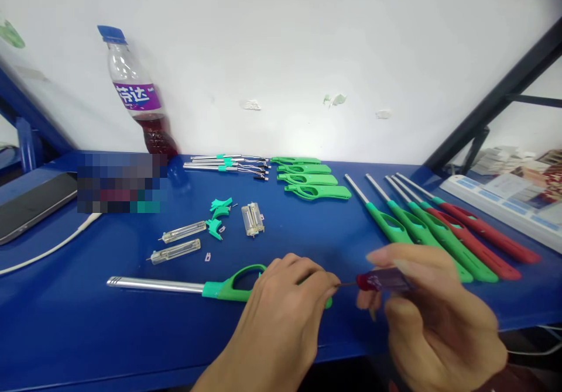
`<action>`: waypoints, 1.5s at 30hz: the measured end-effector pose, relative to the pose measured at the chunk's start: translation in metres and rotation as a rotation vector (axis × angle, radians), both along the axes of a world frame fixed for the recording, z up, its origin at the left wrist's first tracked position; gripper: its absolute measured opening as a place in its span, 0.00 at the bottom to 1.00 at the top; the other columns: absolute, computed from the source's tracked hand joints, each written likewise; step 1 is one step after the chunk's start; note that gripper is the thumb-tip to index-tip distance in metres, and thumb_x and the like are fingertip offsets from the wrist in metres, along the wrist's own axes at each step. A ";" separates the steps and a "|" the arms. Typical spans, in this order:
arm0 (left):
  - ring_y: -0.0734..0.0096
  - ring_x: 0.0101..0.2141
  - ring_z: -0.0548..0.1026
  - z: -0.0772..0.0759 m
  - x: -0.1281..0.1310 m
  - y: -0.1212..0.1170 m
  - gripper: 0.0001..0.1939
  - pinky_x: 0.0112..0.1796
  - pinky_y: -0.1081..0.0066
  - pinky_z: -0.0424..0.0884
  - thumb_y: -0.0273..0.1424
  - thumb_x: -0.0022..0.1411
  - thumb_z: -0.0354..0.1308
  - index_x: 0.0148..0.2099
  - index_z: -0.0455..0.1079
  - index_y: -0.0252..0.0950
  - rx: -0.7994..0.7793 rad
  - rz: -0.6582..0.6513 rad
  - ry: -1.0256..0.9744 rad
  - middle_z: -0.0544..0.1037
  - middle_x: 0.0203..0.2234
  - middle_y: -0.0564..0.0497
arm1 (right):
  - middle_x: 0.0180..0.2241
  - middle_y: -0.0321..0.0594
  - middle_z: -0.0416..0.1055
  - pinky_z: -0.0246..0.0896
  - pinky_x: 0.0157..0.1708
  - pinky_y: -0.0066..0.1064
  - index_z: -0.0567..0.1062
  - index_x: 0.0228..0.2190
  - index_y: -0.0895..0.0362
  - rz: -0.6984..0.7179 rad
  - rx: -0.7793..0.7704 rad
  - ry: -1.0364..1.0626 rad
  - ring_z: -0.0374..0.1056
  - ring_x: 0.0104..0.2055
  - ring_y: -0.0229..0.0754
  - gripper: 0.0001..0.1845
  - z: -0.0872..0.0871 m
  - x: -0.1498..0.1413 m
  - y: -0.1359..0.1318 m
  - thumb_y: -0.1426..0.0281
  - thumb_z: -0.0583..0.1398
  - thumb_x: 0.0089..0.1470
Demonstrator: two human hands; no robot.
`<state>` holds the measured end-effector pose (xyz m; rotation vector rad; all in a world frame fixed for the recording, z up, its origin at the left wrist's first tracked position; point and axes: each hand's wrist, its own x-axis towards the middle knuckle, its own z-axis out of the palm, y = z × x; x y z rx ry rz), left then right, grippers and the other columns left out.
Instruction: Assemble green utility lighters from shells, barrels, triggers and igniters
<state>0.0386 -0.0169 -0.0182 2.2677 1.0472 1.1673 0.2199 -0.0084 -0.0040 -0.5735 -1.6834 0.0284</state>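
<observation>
My left hand (290, 304) is closed over the handle of a green gas lighter (228, 289), which lies on the table with its silver tube (153, 284) pointing left. Its thumb and fingertips meet at the thin shaft of a screwdriver, where the tip is hidden. My right hand (439, 316), a little blurred, grips the screwdriver's dark red and purple handle (381, 281). Beyond the left hand lie clear fuel tanks (175, 250), teal triggers (214, 228) and a paired set of clear tanks (253, 219).
Several finished-looking green and red lighters (478, 228) lie at the right. Green half shells (316, 192) and metal tubes with wires (219, 167) are at the back. A drink bottle (136, 96) leans on the wall; a phone (39, 205) and white cable (57, 246) are at left.
</observation>
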 end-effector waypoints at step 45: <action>0.61 0.40 0.80 0.001 -0.001 0.000 0.11 0.42 0.61 0.76 0.22 0.74 0.57 0.50 0.79 0.36 0.004 0.011 -0.035 0.83 0.41 0.50 | 0.35 0.34 0.77 0.71 0.21 0.31 0.78 0.59 0.45 -0.087 0.070 0.079 0.70 0.36 0.42 0.32 0.002 -0.003 0.003 0.82 0.68 0.57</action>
